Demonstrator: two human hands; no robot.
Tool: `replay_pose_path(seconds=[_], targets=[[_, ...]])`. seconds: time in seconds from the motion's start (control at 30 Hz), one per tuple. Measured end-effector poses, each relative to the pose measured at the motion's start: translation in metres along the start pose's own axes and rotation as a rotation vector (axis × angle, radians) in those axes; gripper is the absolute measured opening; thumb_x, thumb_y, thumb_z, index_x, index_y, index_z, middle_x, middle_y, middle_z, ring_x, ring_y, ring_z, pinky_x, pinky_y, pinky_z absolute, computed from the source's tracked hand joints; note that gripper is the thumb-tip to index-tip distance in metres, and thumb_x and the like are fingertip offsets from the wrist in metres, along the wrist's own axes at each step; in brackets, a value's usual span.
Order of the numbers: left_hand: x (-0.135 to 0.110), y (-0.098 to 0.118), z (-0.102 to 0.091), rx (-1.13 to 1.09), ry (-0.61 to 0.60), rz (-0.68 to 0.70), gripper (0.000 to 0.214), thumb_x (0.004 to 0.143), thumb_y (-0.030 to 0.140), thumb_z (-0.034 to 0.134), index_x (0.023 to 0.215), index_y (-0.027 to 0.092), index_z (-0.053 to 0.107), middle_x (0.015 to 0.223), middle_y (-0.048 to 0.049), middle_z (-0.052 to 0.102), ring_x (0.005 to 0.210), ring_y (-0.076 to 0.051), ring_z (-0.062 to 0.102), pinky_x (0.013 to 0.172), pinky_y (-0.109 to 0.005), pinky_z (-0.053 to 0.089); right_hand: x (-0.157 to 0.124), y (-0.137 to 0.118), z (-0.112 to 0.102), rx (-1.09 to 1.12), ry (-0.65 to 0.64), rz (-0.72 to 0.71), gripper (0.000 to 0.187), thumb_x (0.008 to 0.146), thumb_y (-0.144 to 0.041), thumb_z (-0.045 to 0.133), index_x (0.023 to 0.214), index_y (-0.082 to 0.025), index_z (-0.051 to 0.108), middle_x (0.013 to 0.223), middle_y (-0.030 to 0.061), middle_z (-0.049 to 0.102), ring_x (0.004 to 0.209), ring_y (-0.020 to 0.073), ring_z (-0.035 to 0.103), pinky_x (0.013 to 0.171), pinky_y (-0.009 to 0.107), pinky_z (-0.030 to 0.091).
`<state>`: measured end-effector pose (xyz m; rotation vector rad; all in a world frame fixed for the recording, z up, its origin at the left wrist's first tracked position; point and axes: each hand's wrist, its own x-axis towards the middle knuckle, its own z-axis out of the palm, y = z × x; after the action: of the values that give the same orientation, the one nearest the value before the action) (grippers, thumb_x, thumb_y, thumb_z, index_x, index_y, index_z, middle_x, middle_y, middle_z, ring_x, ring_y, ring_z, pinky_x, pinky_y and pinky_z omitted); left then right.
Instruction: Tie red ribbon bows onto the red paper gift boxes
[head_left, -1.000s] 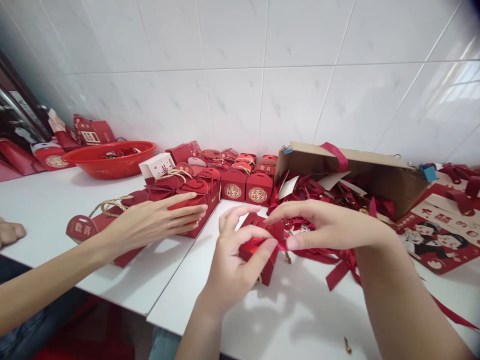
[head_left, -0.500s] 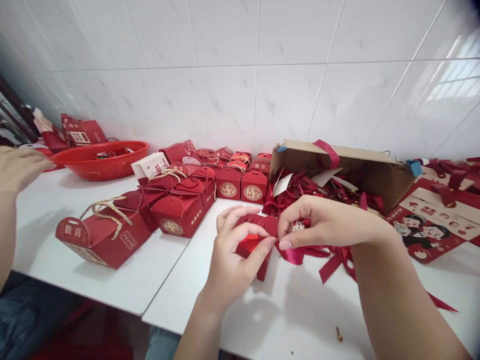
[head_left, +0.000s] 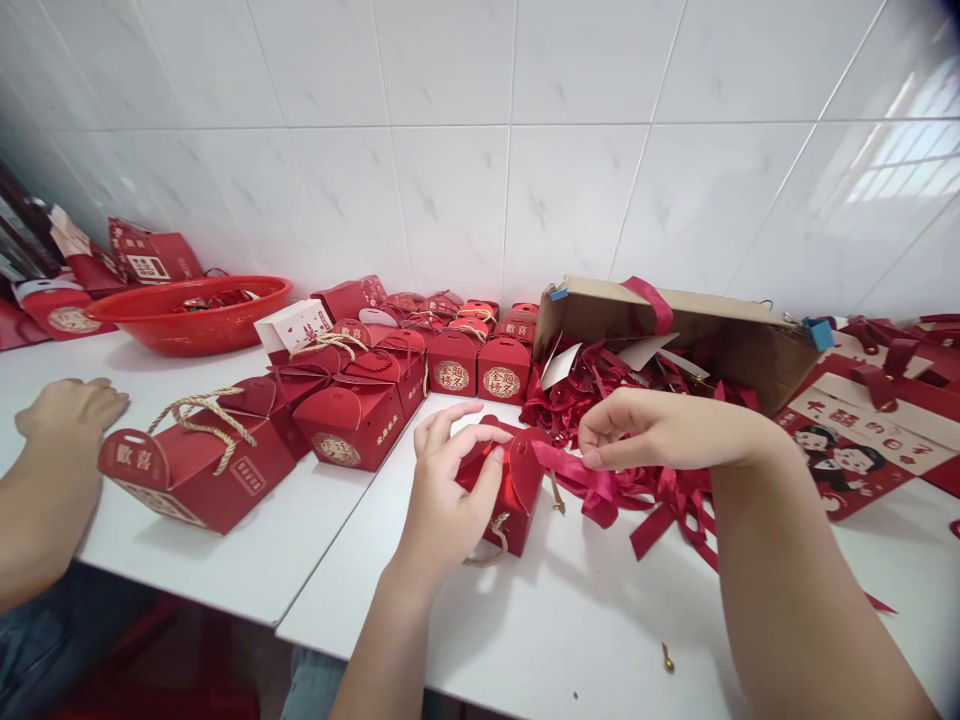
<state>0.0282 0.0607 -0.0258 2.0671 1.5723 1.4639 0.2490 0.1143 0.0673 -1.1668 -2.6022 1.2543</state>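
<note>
In front of me a small red gift box (head_left: 517,480) stands on the white table, its top partly raised and a shiny red inside showing. My left hand (head_left: 454,475) is closed on the box's left side, with thumb and fingers at its upper edge. A dark pink ribbon (head_left: 596,490) runs from the box's right flap to my right hand (head_left: 637,430), which pinches it between thumb and fingers. A small gold bell-like piece (head_left: 557,495) hangs by the ribbon. Twisted cord (head_left: 499,530) shows at the box's front. Another gold piece (head_left: 667,658) lies nearer me.
A cardboard box (head_left: 697,310) of ribbons stands behind my right hand. Closed red boxes (head_left: 360,420) line the left and back. Further left are a red basin (head_left: 180,325) and a co-worker's hand (head_left: 75,410). A printed gift bag (head_left: 862,440) stands right.
My right hand has moved right and up, drawing the ribbon away from the box. My left hand has shifted slightly left. The co-worker's hand has come down to the table.
</note>
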Motion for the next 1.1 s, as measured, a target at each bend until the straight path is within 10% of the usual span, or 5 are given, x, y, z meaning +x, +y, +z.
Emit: replay_pose_path(seconds=[1.1], targets=[[0.001, -0.002, 0.019, 0.124, 0.093, 0.036, 0.010, 0.082, 0.020, 0.061, 0.087, 0.023, 0.069, 0.104, -0.0048, 0.062, 0.099, -0.022, 0.054, 0.089, -0.039, 0.047, 0.042, 0.011, 0.010, 0.151, -0.050, -0.077, 0.022, 0.076, -0.026, 0.054, 0.058, -0.016, 0.048, 0.056, -0.0056, 0.042, 0.052, 0.0071, 0.032, 0.051, 0.024, 0.025]])
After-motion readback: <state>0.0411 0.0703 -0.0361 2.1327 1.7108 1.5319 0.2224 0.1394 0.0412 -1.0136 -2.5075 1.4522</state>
